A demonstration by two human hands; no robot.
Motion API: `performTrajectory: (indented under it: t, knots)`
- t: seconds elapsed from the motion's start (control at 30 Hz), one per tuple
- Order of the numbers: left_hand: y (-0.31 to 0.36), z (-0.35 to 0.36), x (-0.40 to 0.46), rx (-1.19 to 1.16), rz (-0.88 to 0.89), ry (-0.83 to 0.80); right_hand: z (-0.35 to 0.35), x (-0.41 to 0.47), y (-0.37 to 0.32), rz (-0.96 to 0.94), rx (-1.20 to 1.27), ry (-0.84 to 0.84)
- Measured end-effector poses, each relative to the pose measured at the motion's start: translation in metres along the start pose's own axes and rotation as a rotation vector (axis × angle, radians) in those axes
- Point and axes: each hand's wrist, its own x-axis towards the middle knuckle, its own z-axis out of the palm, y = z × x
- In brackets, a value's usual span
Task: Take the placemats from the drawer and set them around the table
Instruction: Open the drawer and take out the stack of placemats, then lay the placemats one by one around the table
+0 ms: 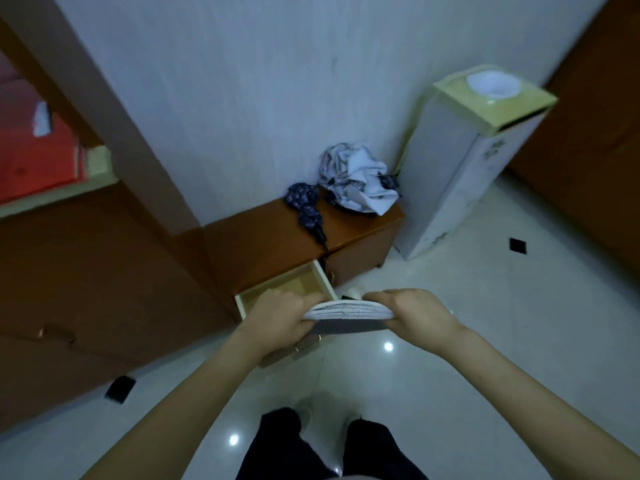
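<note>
Both hands — left hand [277,320], right hand [414,315] — on placemats [341,311]

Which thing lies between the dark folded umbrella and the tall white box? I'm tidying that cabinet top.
In the head view, a crumpled pale cloth lies between the umbrella and the box.

The placemats [346,315] formed a thin stack, pale grey-white with a dotted or stitched border along the top edge and a darker grey underside showing below. The stack was held roughly level and bowed slightly upward in the middle, its two ends tucked under curled fingers [313,301] on either side. How many mats it held could not be told. The drawer [323,277] stood pulled open just behind the fingers, a shallow box with white rims and a pale wooden floor, set in a low brown cabinet.
</note>
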Motion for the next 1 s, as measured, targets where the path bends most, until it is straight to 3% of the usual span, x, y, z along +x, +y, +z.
performTrajectory:
  t: [0.17,0.4,0.7,1.0]
  knots:
    - [0.005,0.001,0.021,-0.050,0.294,-0.019,0.017,-0.055,-0.019,0.223,0.025,0.135]
    - [0.049,0.013,0.058,-0.008,0.694,-0.102,0.044,-0.137,-0.061,0.685,0.059,0.233]
    - [0.197,0.039,0.038,0.048,1.162,-0.327,0.070,-0.286,-0.155,1.214,0.245,0.317]
    - [0.374,0.066,-0.091,0.037,1.579,-0.464,0.114,-0.446,-0.304,1.646,0.373,0.460]
